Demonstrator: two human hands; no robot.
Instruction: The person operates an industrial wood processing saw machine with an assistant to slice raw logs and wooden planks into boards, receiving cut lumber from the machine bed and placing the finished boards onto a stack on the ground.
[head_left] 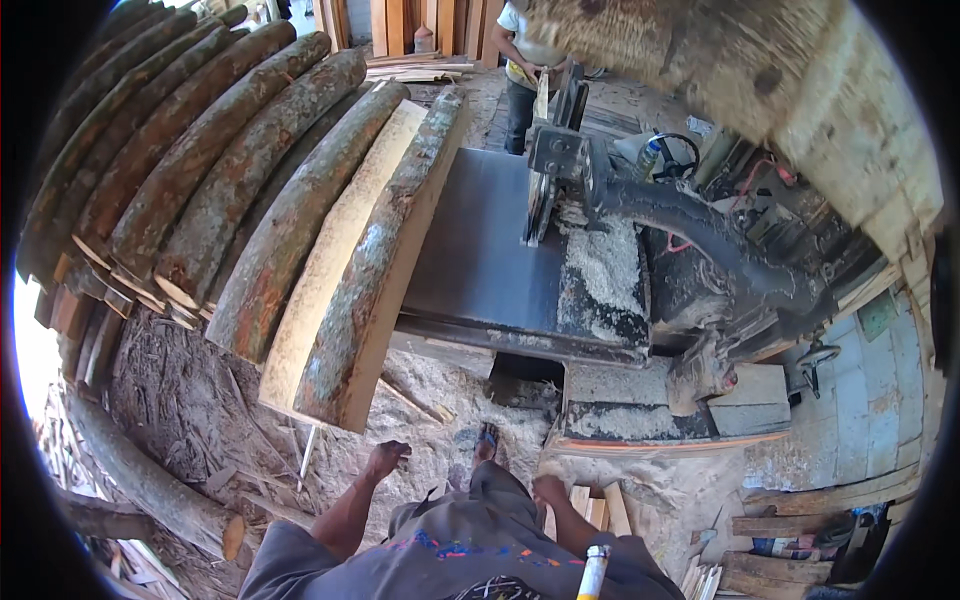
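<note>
My left hand hangs empty, its fingers loosely bent and apart, just below the near end of a bark-covered half log with a pale sawn side. It does not touch the wood. My right hand is low beside my right thigh, near some short sawn wood pieces on the ground; its fingers are mostly hidden. Ahead stands a band saw with a flat metal table and an upright blade guide. Sawdust heaps on the table's right part.
Bark-covered logs are stacked at the left; one log lies on the ground. Beyond the saw, a co-worker stands holding a pale wood strip. Handwheels stick out at the right. A cigarette shows at the lower edge.
</note>
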